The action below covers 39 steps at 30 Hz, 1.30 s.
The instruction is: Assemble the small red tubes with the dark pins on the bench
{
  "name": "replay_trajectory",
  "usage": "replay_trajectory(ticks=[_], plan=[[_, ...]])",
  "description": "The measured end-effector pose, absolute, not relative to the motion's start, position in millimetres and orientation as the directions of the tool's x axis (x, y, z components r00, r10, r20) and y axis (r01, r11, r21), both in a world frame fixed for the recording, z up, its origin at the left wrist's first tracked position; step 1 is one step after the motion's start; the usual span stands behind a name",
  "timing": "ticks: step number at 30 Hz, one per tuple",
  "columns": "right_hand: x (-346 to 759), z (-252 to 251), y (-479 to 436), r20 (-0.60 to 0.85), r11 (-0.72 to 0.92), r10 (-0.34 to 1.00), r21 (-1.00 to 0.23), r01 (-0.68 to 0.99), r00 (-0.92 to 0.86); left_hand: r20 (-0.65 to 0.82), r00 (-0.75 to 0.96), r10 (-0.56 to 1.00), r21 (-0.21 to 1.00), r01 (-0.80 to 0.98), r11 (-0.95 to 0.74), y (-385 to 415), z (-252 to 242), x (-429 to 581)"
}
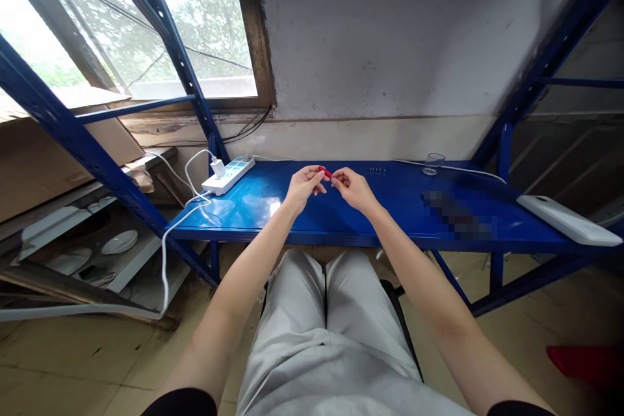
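Above the blue table (273, 172), my left hand (303, 187) pinches a small red stick-like object (324, 172) between thumb and fingers. It slants down toward my right hand (351, 187), whose thumb and index finger are closed at its lower end. Whether those fingertips grip the red piece or something tiny beside it is too small to tell. Several small metallic pieces (377, 171) stand in short rows on the table, just beyond and right of my right hand.
A white power strip (230, 175) with a plugged-in charger (217, 168) and white cable lies at the left. Toward the right are a clear glass (433, 164), a blurred dark item (458, 214) and a white flat case (568, 220). Blue shelf posts frame both sides.
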State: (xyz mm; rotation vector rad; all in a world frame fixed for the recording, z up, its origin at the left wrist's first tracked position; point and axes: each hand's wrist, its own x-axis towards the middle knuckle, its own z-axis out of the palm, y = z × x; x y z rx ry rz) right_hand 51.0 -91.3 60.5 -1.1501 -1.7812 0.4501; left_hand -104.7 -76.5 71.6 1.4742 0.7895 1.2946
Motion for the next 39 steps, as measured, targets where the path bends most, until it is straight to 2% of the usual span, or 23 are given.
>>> replay_trajectory(ticks=[3, 6, 8, 10, 14, 17, 23, 28, 39], plan=[[53.1, 60.1, -90.4, 0.477, 0.453, 0.869, -0.667, 0.592, -0.127, 0.349, 0.164, 0.923, 0.936, -0.110, -0.335, -73.2, 72.2, -101.7], [58.3, 62.3, -90.3, 0.495, 0.396, 0.866, -0.590, 0.703, -0.072, 0.393, 0.022, 0.919, 0.916, -0.097, -0.389, -69.5, 76.2, -97.4], [63.6, 63.7, -89.8, 0.493, 0.343, 0.870, -0.606, 0.718, 0.000, 0.404, -0.057, 0.913, 0.911, -0.065, -0.408, -65.8, 78.2, -92.9], [70.1, 64.4, -88.6, 0.463, 0.293, 0.883, -0.672, 0.680, 0.078, 0.415, -0.082, 0.906, 0.909, -0.010, -0.418, -60.5, 76.7, -86.9], [85.0, 62.1, -85.5, 0.402, 0.231, 0.903, -0.750, 0.620, 0.149, 0.476, -0.008, 0.879, 0.865, 0.186, -0.466, -48.8, 62.2, -71.3], [97.0, 55.0, -84.1, 0.304, 0.148, 0.941, -0.762, 0.631, 0.147, 0.451, 0.076, 0.889, 0.817, 0.366, -0.446, -44.8, 47.9, -59.0], [111.1, 26.7, -80.2, 0.162, -0.066, 0.959, -0.667, 0.742, 0.231, 0.351, 0.148, 0.925, 0.757, 0.537, -0.373, -46.6, 24.2, -33.1], [108.1, 6.1, -77.8, 0.182, -0.118, 0.944, -0.594, 0.796, 0.276, 0.299, 0.127, 0.946, 0.726, 0.613, -0.312, -45.4, 4.7, -18.8], [103.2, -10.6, -72.2, 0.241, -0.115, 0.935, -0.489, 0.865, 0.260, 0.291, 0.151, 0.945, 0.552, 0.780, -0.294, -37.8, -11.2, -15.0]])
